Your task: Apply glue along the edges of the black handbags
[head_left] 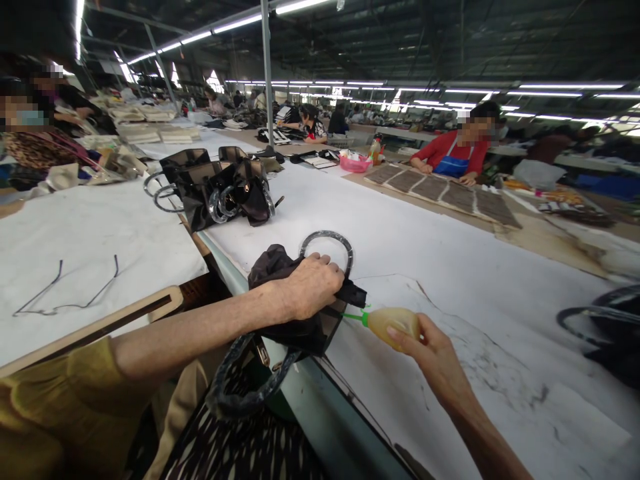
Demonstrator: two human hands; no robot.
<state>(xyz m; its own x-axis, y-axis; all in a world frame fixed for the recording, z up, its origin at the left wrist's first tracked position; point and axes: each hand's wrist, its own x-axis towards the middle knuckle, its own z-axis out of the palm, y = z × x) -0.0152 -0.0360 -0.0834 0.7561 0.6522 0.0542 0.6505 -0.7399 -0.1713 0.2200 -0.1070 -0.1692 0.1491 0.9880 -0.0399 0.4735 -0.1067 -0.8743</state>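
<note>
My left hand (311, 285) is closed around a dark bag (280, 267) at the table's near edge, pressing it down beside its round grey handle (327, 239). A second looped handle (240, 387) hangs below the edge. My right hand (425, 343) grips a small yellowish squeeze bottle (393, 322). The bottle's green nozzle (353, 317) points at the side of the bag just under my left hand.
A pile of finished dark bags (220, 187) sits further up the white table (450, 267). Bent wire (65, 293) lies at left. A person in red (455, 153) works over brown panels (440, 190) opposite. Other workers sit at left and behind. Another bag (610, 327) lies at right.
</note>
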